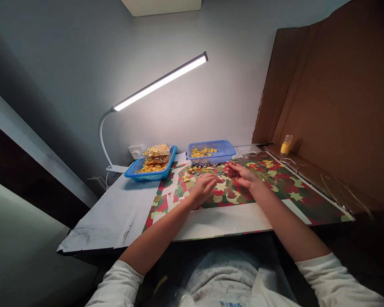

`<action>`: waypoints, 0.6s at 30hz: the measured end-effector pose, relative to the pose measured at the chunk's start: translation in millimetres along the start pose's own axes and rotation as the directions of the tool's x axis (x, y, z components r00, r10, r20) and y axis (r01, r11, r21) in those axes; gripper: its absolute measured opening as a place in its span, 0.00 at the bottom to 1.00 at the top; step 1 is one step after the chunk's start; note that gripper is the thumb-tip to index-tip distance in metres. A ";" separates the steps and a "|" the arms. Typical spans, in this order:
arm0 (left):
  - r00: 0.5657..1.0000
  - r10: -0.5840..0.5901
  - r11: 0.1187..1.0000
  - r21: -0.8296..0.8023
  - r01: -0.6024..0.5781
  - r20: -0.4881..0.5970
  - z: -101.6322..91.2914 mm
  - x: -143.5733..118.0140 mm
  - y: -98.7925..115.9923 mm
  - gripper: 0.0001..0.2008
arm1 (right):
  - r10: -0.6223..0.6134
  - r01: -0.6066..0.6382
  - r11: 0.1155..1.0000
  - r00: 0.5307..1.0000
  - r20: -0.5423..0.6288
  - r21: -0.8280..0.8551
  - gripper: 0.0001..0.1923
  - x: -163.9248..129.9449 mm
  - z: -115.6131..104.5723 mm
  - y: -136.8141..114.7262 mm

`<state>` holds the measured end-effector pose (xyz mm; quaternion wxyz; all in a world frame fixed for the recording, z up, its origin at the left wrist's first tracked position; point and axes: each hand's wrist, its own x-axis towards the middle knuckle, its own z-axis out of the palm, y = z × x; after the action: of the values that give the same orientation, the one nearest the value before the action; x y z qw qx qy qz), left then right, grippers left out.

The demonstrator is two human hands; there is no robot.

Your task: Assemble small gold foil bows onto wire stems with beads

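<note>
My left hand [204,189] lies palm down on the red, green and cream patterned sheet [275,187], its fingers reaching toward small gold pieces [196,171] scattered just beyond it. My right hand [242,175] hovers palm up over the same sheet, fingers loosely curled; whether something small lies in it is too blurred to tell. The two hands are close together, almost touching at the fingertips.
A blue basket [211,152] with gold bows stands behind the hands. A second blue basket [151,167] holds bags of them at the left. A lit desk lamp [160,81] arches overhead. A small yellow bottle [286,145], thin wires [291,163] and a cardboard wall [336,102] are at right.
</note>
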<state>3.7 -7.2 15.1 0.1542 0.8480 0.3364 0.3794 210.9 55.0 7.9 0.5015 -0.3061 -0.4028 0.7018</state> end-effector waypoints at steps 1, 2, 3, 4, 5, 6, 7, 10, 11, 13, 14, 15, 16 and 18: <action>0.989 -0.117 0.989 0.080 0.124 -0.093 -9.9 1.3 -8.8 0.16 | 0.014 -0.014 0.999 1.000 -0.027 0.033 0.05 -2.0 2.2 -1.3; 0.951 -0.241 0.943 0.187 0.277 -0.194 -20.4 1.4 -18.8 0.13 | 0.031 -0.028 0.998 0.999 -0.044 0.057 0.06 -4.2 4.6 -2.5; 0.890 -0.351 0.852 0.293 0.433 -0.292 -31.0 0.4 -29.4 0.10 | 0.046 -0.043 0.997 0.998 -0.050 0.069 0.07 -6.3 7.1 -3.5; 0.821 -0.434 0.736 0.379 0.561 -0.372 -41.1 -1.6 -39.5 0.10 | 0.056 -0.053 0.997 0.998 -0.041 0.062 0.07 -8.2 9.5 -4.2; 0.760 -0.503 0.629 0.429 0.649 -0.412 -50.0 -4.2 -48.6 0.11 | 0.062 -0.061 0.997 0.998 -0.022 0.045 0.07 -9.9 11.6 -4.6; 0.708 -0.573 0.551 0.446 0.705 -0.413 -57.1 -7.0 -55.9 0.13 | 0.067 -0.067 0.997 0.998 0.001 0.024 0.07 -11.3 13.4 -4.8; 0.660 -0.653 0.503 0.439 0.745 -0.371 -62.3 -9.4 -61.3 0.13 | 0.069 -0.069 0.998 0.997 0.023 0.004 0.07 -12.4 14.9 -4.7; 0.591 -0.752 0.481 0.370 0.795 -0.292 -66.7 -12.3 -66.8 0.13 | 0.075 -0.071 0.997 0.994 0.085 -0.042 0.06 -15.3 18.4 -4.1; 0.591 -0.758 0.499 0.340 0.797 -0.275 -65.7 -12.1 -66.7 0.14 | 0.077 -0.072 0.996 0.992 0.102 -0.052 0.07 -16.2 19.4 -4.0; 0.608 -0.759 0.547 0.277 0.790 -0.235 -62.9 -11.2 -66.6 0.14 | 0.068 -0.060 0.996 0.989 0.128 -0.068 0.08 -18.1 21.2 -3.9; 0.617 -0.758 0.571 0.243 0.784 -0.213 -61.8 -10.9 -67.2 0.14 | 0.054 -0.044 0.996 0.989 0.138 -0.073 0.09 -18.8 22.0 -3.8; 0.624 -0.756 0.591 0.204 0.780 -0.198 -61.1 -10.9 -68.3 0.14 | 0.035 -0.023 0.997 0.989 0.147 -0.077 0.10 -19.3 22.7 -3.5; 0.631 -0.752 0.610 0.161 0.776 -0.192 -60.7 -11.0 -69.7 0.13 | 0.016 -0.004 0.997 0.988 0.154 -0.083 0.11 -19.6 23.2 -2.9; 0.654 -0.729 0.660 0.046 0.750 -0.201 -60.0 -11.0 -72.1 0.12 | 0.000 0.017 0.994 0.987 0.160 -0.103 0.12 -18.9 24.2 -0.5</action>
<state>-79.2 38.0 11.7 0.2137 0.6103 0.6875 0.3305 196.8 30.8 20.6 0.4539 -0.2732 -0.4790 0.6999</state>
